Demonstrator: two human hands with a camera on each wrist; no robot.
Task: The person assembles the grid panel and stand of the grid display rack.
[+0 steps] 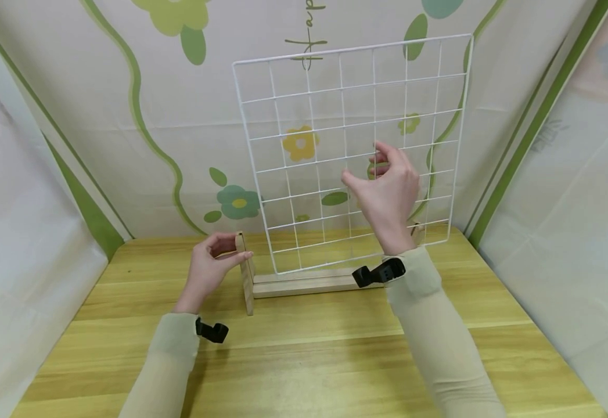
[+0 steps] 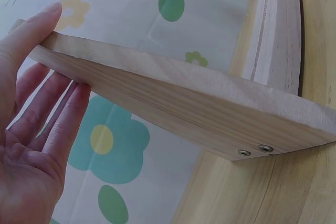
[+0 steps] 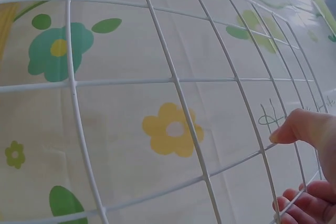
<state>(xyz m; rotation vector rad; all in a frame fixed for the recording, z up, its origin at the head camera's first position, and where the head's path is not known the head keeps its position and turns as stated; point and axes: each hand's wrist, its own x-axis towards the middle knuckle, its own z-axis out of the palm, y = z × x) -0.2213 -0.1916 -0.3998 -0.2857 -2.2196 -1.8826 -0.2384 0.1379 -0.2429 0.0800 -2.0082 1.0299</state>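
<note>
A white wire grid panel [image 1: 327, 126] stands upright and slightly tilted, its lower edge overlapping the back of a wooden stand [image 1: 304, 287]. My right hand [image 1: 391, 188] holds the grid at its middle right, thumb apart from the fingers; in the right wrist view its fingertips [image 3: 302, 205] lie behind the wires. The stand has a long grooved rail and an upright end board [image 2: 173, 85] with two metal screws near its foot. My left hand [image 1: 211, 267] pinches the top of that board, thumb on one face and fingers on the other. My right forearm hides most of the far end board.
The stand rests on a wood-grain table [image 1: 304, 360] near its back edge. Behind it hangs a pale cloth backdrop [image 1: 100, 145] printed with flowers and leaves, and similar cloth walls [image 1: 586, 191] flank both sides. Black cameras [image 1: 379, 273] are strapped to both wrists.
</note>
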